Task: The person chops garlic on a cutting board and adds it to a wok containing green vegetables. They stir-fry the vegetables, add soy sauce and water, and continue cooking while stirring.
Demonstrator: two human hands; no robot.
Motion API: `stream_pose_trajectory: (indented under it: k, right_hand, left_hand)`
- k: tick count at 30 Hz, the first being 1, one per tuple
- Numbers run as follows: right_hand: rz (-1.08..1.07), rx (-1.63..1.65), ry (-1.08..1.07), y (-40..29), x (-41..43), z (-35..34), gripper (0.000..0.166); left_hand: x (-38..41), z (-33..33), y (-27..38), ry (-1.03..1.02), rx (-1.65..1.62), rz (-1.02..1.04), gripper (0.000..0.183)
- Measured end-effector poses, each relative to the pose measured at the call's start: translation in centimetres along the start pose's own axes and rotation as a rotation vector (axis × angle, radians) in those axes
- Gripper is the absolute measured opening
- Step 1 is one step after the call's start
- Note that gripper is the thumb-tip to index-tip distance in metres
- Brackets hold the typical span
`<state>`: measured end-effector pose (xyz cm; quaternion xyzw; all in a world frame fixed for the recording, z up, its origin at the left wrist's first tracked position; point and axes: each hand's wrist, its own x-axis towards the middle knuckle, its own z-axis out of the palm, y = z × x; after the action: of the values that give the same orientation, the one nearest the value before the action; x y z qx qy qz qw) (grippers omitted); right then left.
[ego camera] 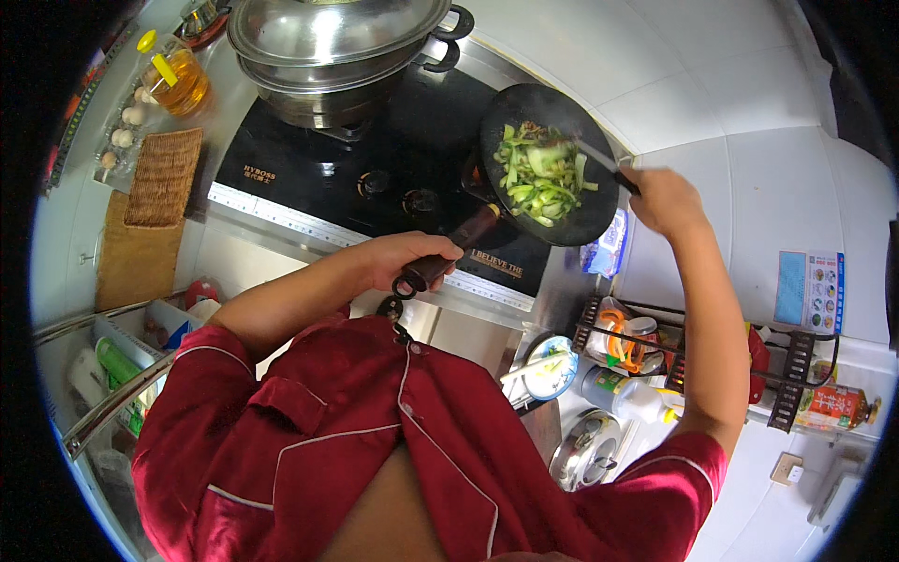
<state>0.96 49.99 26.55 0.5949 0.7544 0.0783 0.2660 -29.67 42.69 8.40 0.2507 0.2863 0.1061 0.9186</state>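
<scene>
My left hand point(414, 261) is closed around the dark handle of a black frying pan point(597, 211), which sits tilted over the right burner. In the pan lie chopped green vegetables point(544, 200) with some browned bits at the far side. My right hand point(664, 200) grips the black handle of a cooking utensil point(597, 153). Its metal shaft reaches into the pan; its working end is blurred among the vegetables. At the far left of the black glass gas stove point(309, 165) stands a lidded stainless steel steamer pot point(330, 77).
Left of the stove are an oil jug point(186, 88), eggs point(123, 137) and a woven basket point(165, 175). Tiled wall point(674, 105) borders the pan's right side. A wire rack point(632, 330) with jars, a plate point(551, 383) with chopsticks, a bottle point(618, 393) and a metal lid point(586, 449) are at right.
</scene>
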Motion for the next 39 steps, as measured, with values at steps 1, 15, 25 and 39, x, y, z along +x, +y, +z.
stream_pose_trajectory:
  k: [1,15,25,39]
  right_hand:
    - [0.006,0.034,-0.024,0.6,-1.6,0.2,0.042]
    - [0.215,0.555,-0.027,-5.9,-6.3,7.0,0.048]
    - [0.358,0.602,0.075,-0.5,-4.8,9.7,0.048]
    - [0.312,0.588,-0.009,-3.7,-12.0,6.7,0.05]
  left_hand:
    - [0.3,-0.4,-0.2,-0.008,-0.006,0.003,0.033]
    - [0.4,-0.4,-0.3,0.016,0.038,0.011,0.033]
    - [1.0,-1.0,-0.5,-0.003,0.04,-0.04,0.032]
    - [0.8,-0.8,0.3,-0.087,0.067,-0.057,0.031]
